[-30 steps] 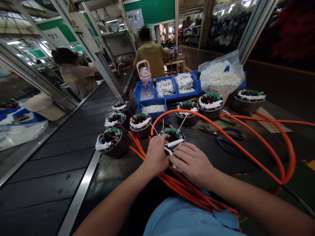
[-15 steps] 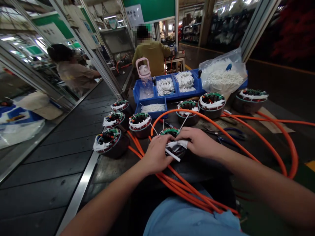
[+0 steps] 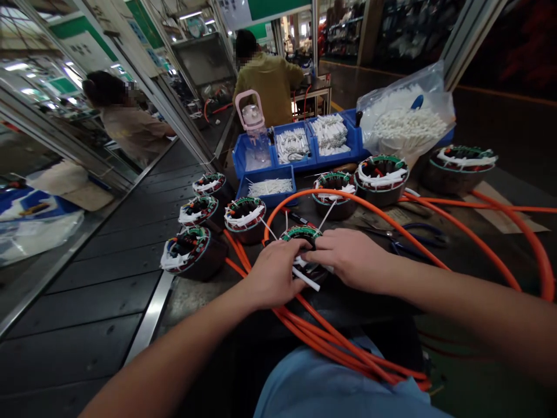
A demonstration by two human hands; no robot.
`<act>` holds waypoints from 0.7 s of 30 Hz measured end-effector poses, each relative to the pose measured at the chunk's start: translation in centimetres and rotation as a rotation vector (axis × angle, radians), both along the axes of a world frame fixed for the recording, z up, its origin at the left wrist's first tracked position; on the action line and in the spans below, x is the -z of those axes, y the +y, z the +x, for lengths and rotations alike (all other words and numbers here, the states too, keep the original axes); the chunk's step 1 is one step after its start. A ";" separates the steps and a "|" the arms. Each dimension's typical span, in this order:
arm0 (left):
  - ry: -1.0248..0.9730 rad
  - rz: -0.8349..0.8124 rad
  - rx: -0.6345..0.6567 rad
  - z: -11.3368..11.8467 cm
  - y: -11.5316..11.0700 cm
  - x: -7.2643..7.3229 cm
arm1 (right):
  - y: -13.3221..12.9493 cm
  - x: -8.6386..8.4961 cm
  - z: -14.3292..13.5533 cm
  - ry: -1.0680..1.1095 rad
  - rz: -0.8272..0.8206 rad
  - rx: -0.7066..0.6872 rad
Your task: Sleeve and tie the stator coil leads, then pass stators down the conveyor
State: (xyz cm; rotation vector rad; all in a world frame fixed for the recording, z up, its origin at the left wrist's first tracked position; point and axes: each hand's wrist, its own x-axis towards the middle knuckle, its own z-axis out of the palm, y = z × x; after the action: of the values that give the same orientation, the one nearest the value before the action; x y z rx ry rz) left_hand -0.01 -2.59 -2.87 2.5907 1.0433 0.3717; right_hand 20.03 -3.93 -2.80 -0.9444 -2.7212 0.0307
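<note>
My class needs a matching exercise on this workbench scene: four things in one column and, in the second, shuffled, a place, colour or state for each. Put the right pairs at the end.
Column one
1. white tube
2. clear bottle
3. cables
4. clear plastic bag

Column two
A. bright orange
B. juts out beside the person's left hand
C. shows a small blue item among many white pieces
D. stands in a blue bin, topped by a pink handle

Right pairs
1-B
2-D
3-A
4-C
</note>
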 end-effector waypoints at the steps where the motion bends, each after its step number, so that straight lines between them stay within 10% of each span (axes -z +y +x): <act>1: 0.013 0.014 0.031 -0.2 0.1 0.0 | 0.0 0.1 0.1 -0.013 0.006 -0.018; 8: 0.085 0.362 0.031 -0.4 0.0 2.4 | -0.4 0.4 0.6 -0.033 -0.042 -0.072; 21: -0.168 0.407 -0.038 -0.4 -0.2 5.0 | -0.2 -1.1 -1.9 -0.214 -0.127 0.028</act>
State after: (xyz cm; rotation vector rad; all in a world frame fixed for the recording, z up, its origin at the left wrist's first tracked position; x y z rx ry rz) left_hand -0.40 -2.75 -7.87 2.8237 1.0475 0.8765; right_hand 18.09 -4.15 -1.67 -1.0783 -2.9304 0.1047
